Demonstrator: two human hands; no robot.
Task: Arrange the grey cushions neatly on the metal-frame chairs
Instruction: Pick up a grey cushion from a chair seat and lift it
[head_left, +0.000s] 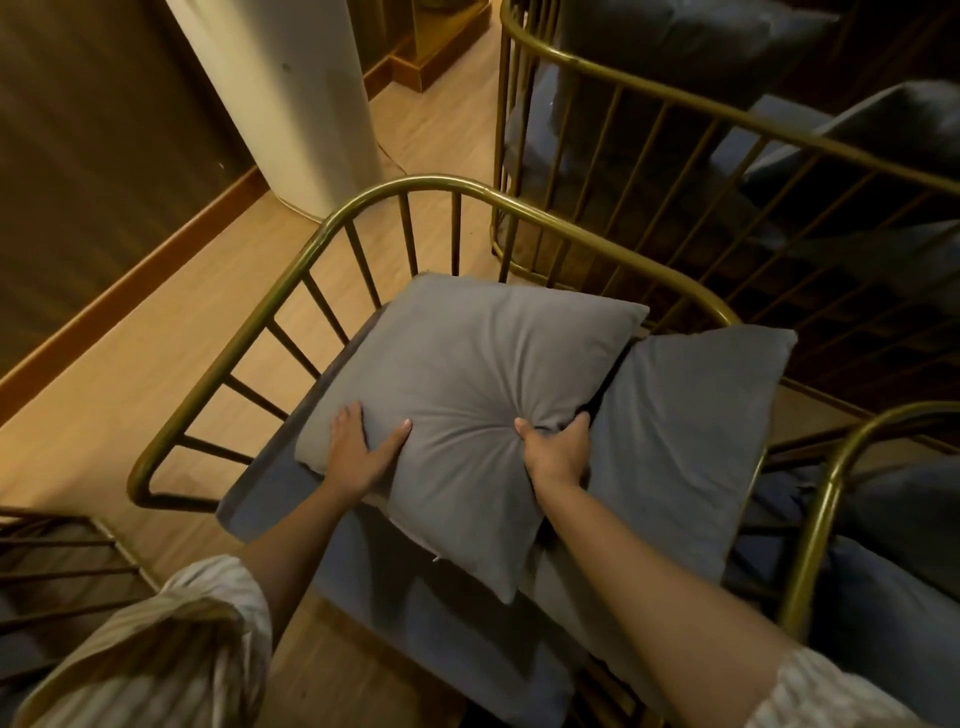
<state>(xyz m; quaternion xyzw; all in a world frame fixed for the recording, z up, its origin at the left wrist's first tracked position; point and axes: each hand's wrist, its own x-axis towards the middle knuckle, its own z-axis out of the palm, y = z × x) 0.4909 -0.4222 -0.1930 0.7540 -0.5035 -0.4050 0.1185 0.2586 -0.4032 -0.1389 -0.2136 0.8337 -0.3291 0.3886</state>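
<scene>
Flanking the grey cushion (457, 364), left hand (358, 452) presses while right hand (556, 452) grips.

Matt grey cloth cushion (457, 395); glossy brass-toned metal chair frame (291, 280).

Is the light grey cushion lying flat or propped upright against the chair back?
Lying down, not propped: the light grey cushion faces up on the seat, overlapping another cushion; right hand grips it.

Dim warm light, soft focus, bowed edges
</scene>
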